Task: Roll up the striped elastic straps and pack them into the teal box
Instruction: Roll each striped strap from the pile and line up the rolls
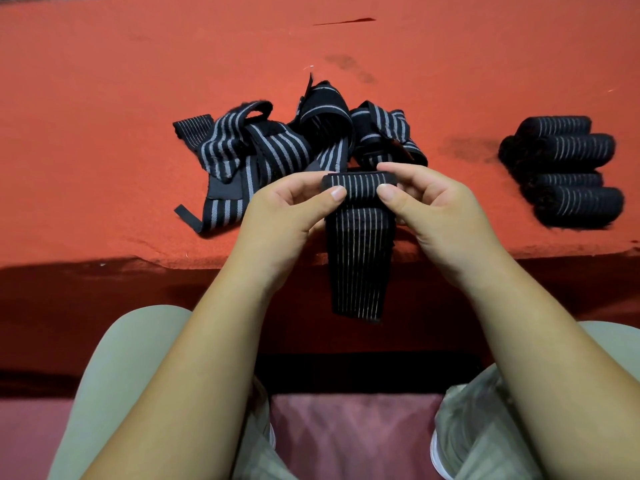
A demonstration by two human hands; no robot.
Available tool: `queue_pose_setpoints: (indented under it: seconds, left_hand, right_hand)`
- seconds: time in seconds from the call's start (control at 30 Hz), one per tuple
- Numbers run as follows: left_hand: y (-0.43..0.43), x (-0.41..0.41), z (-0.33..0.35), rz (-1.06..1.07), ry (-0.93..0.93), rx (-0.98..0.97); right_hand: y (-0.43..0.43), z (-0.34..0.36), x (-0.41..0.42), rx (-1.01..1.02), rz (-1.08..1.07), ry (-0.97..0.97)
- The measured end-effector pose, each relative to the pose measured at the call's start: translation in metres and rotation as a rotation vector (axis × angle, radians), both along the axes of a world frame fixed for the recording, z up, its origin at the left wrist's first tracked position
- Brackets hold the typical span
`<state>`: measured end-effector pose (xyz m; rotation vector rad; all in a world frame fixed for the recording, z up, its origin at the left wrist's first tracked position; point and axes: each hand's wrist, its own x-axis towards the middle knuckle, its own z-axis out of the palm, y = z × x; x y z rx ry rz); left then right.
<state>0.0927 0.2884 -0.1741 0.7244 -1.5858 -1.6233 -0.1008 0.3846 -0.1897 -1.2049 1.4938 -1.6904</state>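
Fingers of left hand [284, 218] and right hand [441, 209] seemingly pinch strap [360, 190] roll.

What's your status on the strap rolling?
Left hand and right hand pinch a part-rolled strap, tail hanging. Finished rolls at right, loose pile behind. Teal box not in view; nothing blocking.

red table [104, 81]: loose straps [263, 147], rolled straps [564, 171].

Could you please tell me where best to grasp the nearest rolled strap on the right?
Probably grip the nearest roll from above by its two ends: it lies sideways, both ends exposed, while its far flank sits against the next roll.
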Motion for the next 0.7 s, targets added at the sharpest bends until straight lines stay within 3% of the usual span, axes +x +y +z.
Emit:
queue_pose_setpoints:
  seconds: [0.47, 0.7]
  left_hand:
    - [0.0009, -0.0001, 0.0, -0.006, 0.008, 0.017]
    - [-0.0041, -0.0002, -0.0027, 0.002, 0.006, -0.019]
  right_hand:
    - [0.0051, 0.0028, -0.0025, -0.005, 0.107, 0.024]
    - [0.0016, 0.0035, 0.0002, 0.0, 0.025, 0.04]
